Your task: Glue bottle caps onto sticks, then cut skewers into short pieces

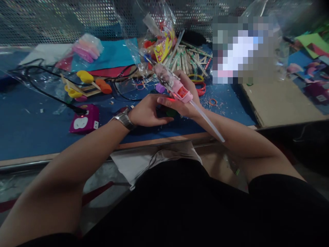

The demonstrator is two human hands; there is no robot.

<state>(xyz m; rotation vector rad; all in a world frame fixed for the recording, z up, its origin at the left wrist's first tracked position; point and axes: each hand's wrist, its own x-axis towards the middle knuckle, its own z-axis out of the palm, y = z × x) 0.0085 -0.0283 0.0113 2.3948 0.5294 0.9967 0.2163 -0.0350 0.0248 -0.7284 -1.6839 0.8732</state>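
My right hand [183, 99] is wrapped round a pink hot glue gun [177, 87]. A translucent glue stick [208, 121] sticks out of its rear, towards my right forearm. The gun's front is stained and points away to the upper left, and a red light glows beside my fingers. My left hand [146, 111] is close against the right one, its thumb and fingers curved. A dark green piece [171, 112] shows between them; its shape is mostly hidden. A purple piece [160, 88] lies just beyond my hands.
A purple power socket box [84, 120] with a black cable [51, 94] sits left. Behind it is a stick model with yellow and orange pieces [103, 86]. Many sticks [183, 58], plastic bags, red scissors handles [202, 90] and cardboard [285, 99] lie around the blue tabletop [33, 133].
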